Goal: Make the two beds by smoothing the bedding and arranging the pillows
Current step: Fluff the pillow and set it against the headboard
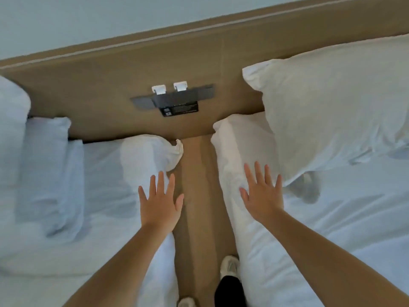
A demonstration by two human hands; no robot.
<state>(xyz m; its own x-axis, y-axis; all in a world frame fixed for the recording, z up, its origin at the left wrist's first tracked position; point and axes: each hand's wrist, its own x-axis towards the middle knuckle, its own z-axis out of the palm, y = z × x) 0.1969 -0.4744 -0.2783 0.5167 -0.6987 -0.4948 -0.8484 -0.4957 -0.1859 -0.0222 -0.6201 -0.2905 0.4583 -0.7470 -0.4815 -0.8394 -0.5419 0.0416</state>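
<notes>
Forearms [124,262] stretch forward over aisle [199,185]. Left hand [160,202] flat, fingers [152,185] spread, at left duvet [106,196] edge; right hand [262,196] likewise at right duvet [332,229] edge. Step seems: smoothing bedding. Next likely needs grip on skewed pillow [332,111] beyond right hand.

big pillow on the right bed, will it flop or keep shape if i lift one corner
Probably floppy: the big pillow is puffy, its cover creased, so it should sag from a corner. Likely light for its size: it looks plump.
</notes>
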